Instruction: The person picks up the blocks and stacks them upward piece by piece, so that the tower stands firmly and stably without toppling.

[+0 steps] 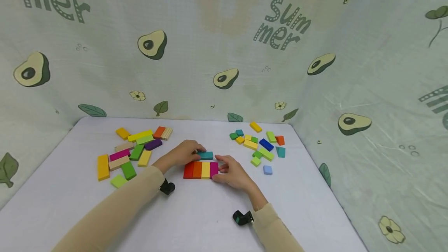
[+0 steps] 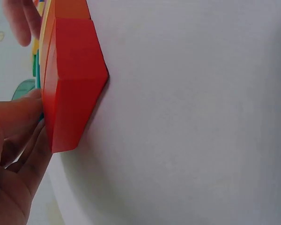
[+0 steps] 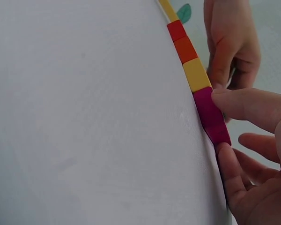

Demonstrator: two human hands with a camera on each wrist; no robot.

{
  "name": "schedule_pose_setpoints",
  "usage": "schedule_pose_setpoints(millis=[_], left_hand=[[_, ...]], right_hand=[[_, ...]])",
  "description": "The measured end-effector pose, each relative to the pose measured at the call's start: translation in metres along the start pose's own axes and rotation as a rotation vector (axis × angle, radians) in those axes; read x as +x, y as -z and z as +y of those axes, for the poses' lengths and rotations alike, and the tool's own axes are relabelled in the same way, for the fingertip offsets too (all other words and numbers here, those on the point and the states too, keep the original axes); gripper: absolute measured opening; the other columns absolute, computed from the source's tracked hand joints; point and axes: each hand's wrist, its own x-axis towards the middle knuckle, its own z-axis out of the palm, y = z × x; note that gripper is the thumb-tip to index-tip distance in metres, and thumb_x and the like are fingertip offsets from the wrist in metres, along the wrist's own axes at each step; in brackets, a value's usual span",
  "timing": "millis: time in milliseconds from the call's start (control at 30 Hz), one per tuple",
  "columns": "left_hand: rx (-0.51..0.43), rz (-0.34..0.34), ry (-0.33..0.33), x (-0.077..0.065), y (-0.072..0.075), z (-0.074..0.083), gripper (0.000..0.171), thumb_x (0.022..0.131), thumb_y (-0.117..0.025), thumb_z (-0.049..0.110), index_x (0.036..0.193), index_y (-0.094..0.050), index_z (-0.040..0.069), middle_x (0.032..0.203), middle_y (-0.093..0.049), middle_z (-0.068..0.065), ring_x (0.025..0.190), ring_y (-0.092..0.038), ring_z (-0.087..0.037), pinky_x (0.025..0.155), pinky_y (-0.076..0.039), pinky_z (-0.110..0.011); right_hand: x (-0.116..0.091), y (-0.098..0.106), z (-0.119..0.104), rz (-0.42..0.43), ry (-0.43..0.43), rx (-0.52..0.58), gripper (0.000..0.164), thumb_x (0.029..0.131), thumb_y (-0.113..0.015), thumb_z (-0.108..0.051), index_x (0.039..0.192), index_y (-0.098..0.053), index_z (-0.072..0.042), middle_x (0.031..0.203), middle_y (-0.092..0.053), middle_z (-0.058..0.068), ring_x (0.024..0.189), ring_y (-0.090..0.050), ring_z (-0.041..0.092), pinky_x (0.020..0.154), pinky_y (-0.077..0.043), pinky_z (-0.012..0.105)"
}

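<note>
Red [image 1: 188,170], orange [image 1: 197,170], yellow [image 1: 205,170] and magenta [image 1: 214,170] wooden blocks lie side by side in a row on the white table. Just behind the row is a teal block [image 1: 205,155]. My left hand [image 1: 183,153] pinches the teal block at its left end; in the left wrist view those fingers partly hide it behind the red block [image 2: 77,84]. From the right, my right hand [image 1: 232,172] holds the magenta block [image 3: 210,112] between thumb and fingers, as the right wrist view shows. One right finger points towards the teal block.
On the left lies a loose group of larger blocks, among them a purple block [image 1: 153,144] and an orange-yellow block [image 1: 103,167]. Smaller pieces are scattered on the right, including a dark blue block [image 1: 266,144] and a light blue cube [image 1: 267,170]. A patterned cloth [image 1: 196,49] hangs behind.
</note>
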Motion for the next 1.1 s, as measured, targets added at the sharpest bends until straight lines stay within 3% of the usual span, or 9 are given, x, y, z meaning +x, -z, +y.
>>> schedule_pose_setpoints(millis=[300,567,1100], left_hand=[[-0.028,0.0,0.001,0.001,0.003,0.008,0.031,0.103,-0.07,0.011,0.135,-0.072,0.01,0.124,-0.071,-0.007,0.104,-0.06,-0.019,0.102,-0.057,-0.04],[-0.019,-0.014,-0.012,0.004,-0.001,0.014,0.031,0.103,-0.071,0.013,0.134,-0.073,0.012,0.121,-0.072,-0.004,0.1,-0.059,-0.017,0.1,-0.057,-0.038],[-0.048,-0.057,0.038,0.01,-0.006,0.015,0.027,0.103,-0.071,0.014,0.13,-0.077,0.015,0.119,-0.072,-0.001,0.105,-0.065,-0.018,0.101,-0.058,-0.04]], right_hand=[[0.001,-0.001,-0.002,0.015,-0.01,0.001,0.083,0.094,-0.084,-0.024,0.164,-0.041,-0.02,0.151,-0.053,0.006,0.117,-0.062,0.02,0.099,-0.06,0.036],[0.001,-0.003,0.0,0.022,-0.013,0.02,0.09,0.092,-0.086,-0.022,0.167,-0.035,-0.016,0.153,-0.051,0.008,0.115,-0.062,0.021,0.096,-0.061,0.032],[0.0,0.0,-0.001,0.019,-0.033,0.02,0.075,0.093,-0.085,-0.024,0.158,-0.05,-0.011,0.15,-0.052,0.008,0.12,-0.062,0.021,0.104,-0.058,0.038]])
